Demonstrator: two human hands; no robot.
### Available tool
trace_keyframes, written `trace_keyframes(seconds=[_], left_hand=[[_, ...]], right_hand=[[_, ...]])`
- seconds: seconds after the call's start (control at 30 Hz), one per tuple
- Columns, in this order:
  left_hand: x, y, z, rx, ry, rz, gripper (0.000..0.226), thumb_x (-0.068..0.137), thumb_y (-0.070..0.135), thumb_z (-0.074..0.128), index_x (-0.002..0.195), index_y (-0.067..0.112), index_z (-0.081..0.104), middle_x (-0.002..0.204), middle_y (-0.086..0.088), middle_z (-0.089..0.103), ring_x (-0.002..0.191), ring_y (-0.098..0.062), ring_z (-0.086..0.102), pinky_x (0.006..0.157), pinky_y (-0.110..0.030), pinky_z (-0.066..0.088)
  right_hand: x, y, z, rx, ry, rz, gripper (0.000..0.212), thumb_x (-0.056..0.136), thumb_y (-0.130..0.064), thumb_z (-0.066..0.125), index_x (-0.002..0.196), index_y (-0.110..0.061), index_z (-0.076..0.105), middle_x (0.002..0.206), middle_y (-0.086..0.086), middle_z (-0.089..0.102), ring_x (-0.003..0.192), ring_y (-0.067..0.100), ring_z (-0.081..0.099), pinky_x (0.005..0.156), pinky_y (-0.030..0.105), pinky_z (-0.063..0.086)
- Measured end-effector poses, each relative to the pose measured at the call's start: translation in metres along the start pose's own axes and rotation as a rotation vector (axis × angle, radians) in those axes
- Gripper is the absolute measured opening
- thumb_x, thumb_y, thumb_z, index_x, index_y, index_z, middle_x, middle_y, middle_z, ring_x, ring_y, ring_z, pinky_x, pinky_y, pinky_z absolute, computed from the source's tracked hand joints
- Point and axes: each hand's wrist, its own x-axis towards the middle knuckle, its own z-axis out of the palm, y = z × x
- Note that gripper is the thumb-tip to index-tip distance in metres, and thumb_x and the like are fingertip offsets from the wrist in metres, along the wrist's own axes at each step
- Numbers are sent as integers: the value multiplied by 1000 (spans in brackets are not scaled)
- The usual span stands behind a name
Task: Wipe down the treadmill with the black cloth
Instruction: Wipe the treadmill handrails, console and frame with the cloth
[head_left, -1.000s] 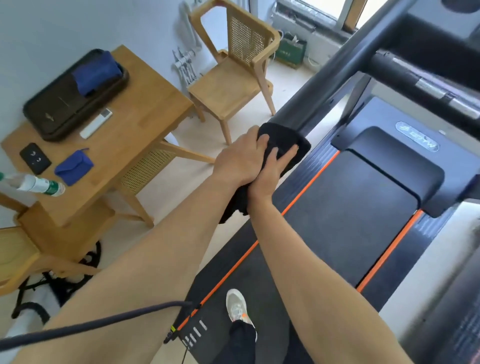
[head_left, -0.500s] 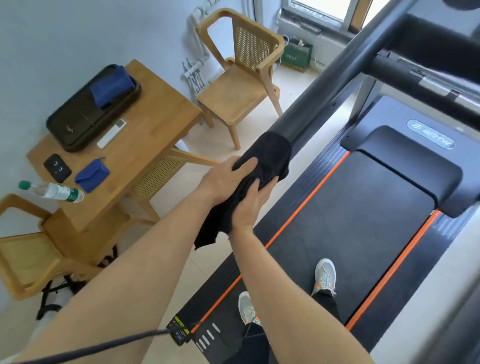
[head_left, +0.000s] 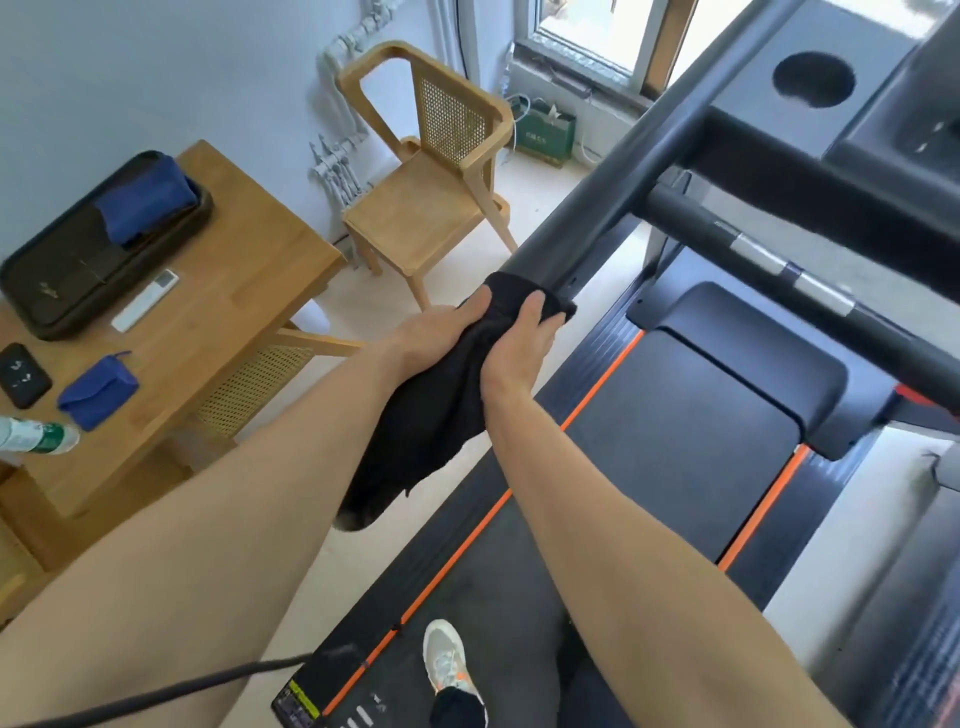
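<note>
The fingers (head_left: 475, 307) of the left hand (head_left: 439, 338) and the fingers (head_left: 537, 306) of the right hand (head_left: 519, 351) are curled round the black cloth (head_left: 431, 415), both hands gripping it side by side where it wraps the lower end of the handrail (head_left: 623, 176). Below the fingers the rest of the cloth hangs loose between the 2 forearms, its bottom edge free in the air.

Beyond the fingertips the dark handrail slopes up and away to the treadmill's console, where a round cup holder (head_left: 813, 78) shows. Right of the fingers lies the treadmill (head_left: 675, 441), its dark belt edged by 2 orange stripes. Below the wrists, 1 pale shoe (head_left: 444, 660) stands on the belt.

Left of the fingers stands a wooden chair (head_left: 431, 208) with a cane back. Farther left is a wooden table (head_left: 249, 291) bearing a black tray (head_left: 52, 291) with a blue cloth (head_left: 145, 200) on it, a white remote (head_left: 145, 300) just beside the tray, a blue pouch (head_left: 96, 389), a small black device (head_left: 21, 375) and a bottle (head_left: 36, 435) lying on its side. A green bag (head_left: 545, 137) sits on the floor under the window.
</note>
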Motion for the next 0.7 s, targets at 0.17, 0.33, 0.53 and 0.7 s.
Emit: trace_keyframes(seconds=[0.17, 0.33, 0.53, 0.7], left_hand=[[65, 79, 22, 54, 75, 116, 80, 73, 85, 45, 117, 24, 72, 110, 1, 75, 105, -19, 69, 102, -42, 50], [63, 89, 33, 249, 262, 139, 77, 81, 79, 32, 116, 20, 67, 112, -5, 71, 105, -25, 64, 99, -48, 49], [-5, 29, 29, 299, 412, -88, 54, 104, 56, 28, 126, 20, 62, 130, -13, 64, 118, -34, 56, 94, -39, 40], [5, 52, 31, 196, 391, -141, 55, 105, 56, 25, 143, 27, 53, 145, -11, 54, 132, -33, 49, 109, -41, 37]], right_hand=[[85, -63, -14, 21, -7, 35, 66, 96, -62, 33, 149, -23, 35, 133, 0, 55, 121, 23, 53, 110, 47, 39], [78, -61, -10, -13, 47, -19, 53, 86, -61, 32, 127, -32, 48, 126, -4, 60, 115, 21, 56, 103, 51, 43], [-18, -17, -7, -199, -105, -139, 63, 100, -45, 31, 156, -37, 3, 164, -6, 19, 148, 17, 26, 119, 46, 29], [12, -39, -13, -437, -159, -213, 74, 106, -32, 35, 156, -15, -18, 167, -1, -16, 153, 10, -8, 125, 35, 6]])
